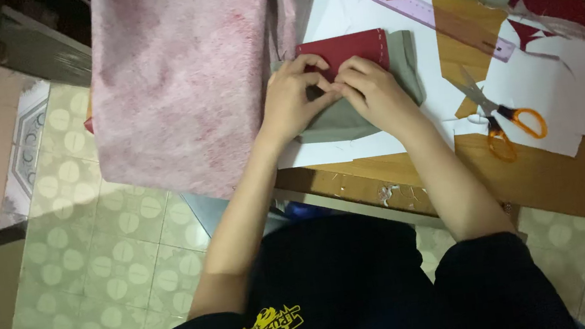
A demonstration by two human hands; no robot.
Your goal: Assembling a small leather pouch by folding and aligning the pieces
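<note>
Head view shows you one red cloth [349, 47], one grey cloth [346, 117], one ruler [415, 8], one scissors [502, 116]; your left hand [292, 101] and right hand [373, 91] pinch the cloths, fingers closed.

Your left hand [292, 101] and right hand [373, 91] meet on the small fabric piece [349, 47], which lies on a larger cloth [407, 68] on the surface [555, 184]. Right of them lie scissors [499, 117]; behind, a ruler [415, 8]; left, draped fabric [178, 82].
</note>
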